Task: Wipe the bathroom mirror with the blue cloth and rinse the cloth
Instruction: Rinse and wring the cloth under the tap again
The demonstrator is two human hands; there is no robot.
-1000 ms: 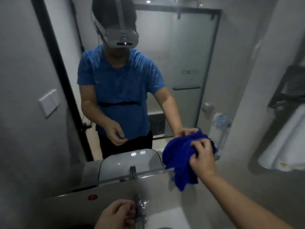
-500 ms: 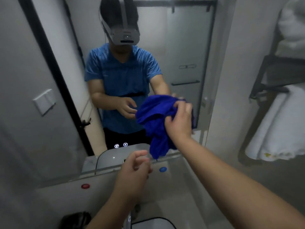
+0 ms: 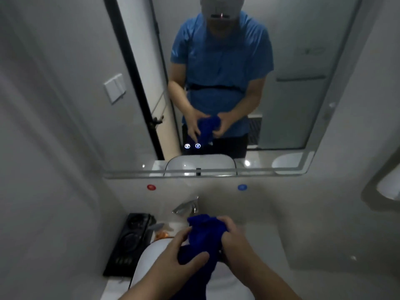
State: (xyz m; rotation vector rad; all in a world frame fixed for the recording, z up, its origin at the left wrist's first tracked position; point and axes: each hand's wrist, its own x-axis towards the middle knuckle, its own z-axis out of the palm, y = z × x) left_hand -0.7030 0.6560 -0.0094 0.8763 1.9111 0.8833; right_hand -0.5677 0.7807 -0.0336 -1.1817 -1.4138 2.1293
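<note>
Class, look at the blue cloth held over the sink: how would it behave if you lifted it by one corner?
The blue cloth is probably floppy: it bunches between the left hand and right hand. Likely light, and its lower end hangs limp.

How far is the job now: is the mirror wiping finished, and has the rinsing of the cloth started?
Wiping seems over: the blue cloth is off the mirror and held bunched over the sink, below the faucet. The left hand and right hand both grip it. No running water is visible, so the rinse seems still to come.
</note>
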